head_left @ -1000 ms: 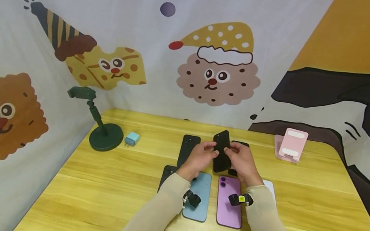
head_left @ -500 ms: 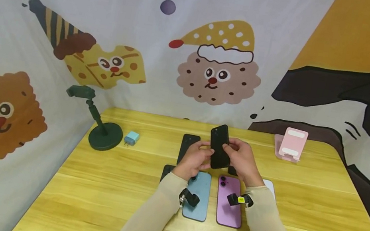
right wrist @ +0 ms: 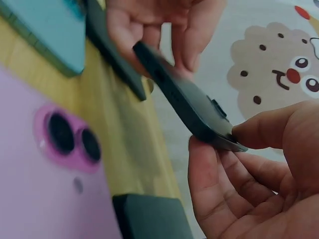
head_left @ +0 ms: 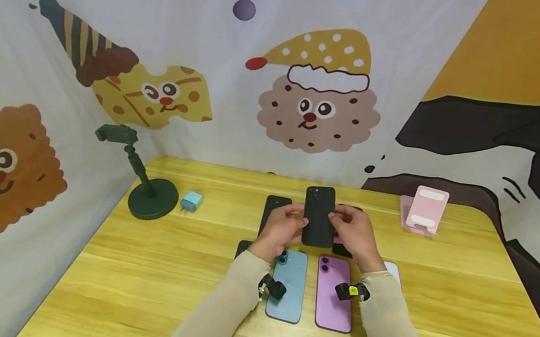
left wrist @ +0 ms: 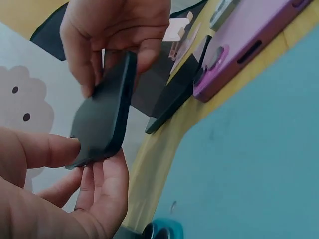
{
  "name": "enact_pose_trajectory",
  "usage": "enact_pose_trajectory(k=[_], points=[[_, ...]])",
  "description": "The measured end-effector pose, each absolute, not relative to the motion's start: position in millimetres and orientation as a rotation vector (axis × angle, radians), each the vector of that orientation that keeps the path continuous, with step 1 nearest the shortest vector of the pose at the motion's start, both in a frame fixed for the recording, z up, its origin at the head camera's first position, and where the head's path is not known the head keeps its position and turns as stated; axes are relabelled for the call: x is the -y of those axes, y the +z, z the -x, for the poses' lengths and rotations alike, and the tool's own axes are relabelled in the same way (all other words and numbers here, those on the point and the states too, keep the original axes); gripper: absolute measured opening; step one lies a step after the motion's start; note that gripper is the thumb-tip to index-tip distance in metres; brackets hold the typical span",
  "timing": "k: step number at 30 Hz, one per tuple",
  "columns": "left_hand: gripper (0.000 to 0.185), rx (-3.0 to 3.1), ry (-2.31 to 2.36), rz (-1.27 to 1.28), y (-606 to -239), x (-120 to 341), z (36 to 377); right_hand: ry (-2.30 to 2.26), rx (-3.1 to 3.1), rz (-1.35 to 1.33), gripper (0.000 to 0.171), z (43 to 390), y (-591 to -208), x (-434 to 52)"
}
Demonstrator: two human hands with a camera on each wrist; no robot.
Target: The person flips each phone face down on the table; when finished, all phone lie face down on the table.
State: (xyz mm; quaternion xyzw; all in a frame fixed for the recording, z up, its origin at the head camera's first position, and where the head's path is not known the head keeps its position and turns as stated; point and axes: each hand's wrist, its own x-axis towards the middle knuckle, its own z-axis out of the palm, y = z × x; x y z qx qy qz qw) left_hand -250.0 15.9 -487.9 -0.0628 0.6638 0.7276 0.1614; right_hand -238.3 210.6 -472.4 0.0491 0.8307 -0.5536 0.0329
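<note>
Between both hands a black smartphone [head_left: 319,217] is held up off the table, its back with the camera block facing the head camera. My left hand [head_left: 282,229] pinches its left edge, thumb on the back and fingers behind. On the opposite edge, my right hand [head_left: 356,235] grips it the same way; the right wrist view shows the thumb near a corner of the phone [right wrist: 184,99]. Below the wrists lie a blue phone [head_left: 287,295] and a purple phone [head_left: 333,302], backs up. Black phones lie behind the left hand [head_left: 271,210] and partly hidden under the right.
A white phone [head_left: 393,270] is mostly covered by the right forearm. On the left stand a green phone stand [head_left: 153,200] and a light blue charger plug [head_left: 191,201]. A pink phone stand [head_left: 427,211] is at the back right. A printed cloth hangs behind the table [head_left: 132,300].
The held black phone has turned from a tilt to nearly upright and shifted slightly left. Both hands have kept hold of it, with the left hand moving slightly left.
</note>
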Motion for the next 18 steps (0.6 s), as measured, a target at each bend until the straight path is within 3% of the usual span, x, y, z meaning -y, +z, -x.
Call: enact_pose_trajectory(k=[18], points=[[0.045,-2.212,1.853,0.074,-488,-14,244,-1.459,-2.740,-0.104,0.043,244,-499,-210]])
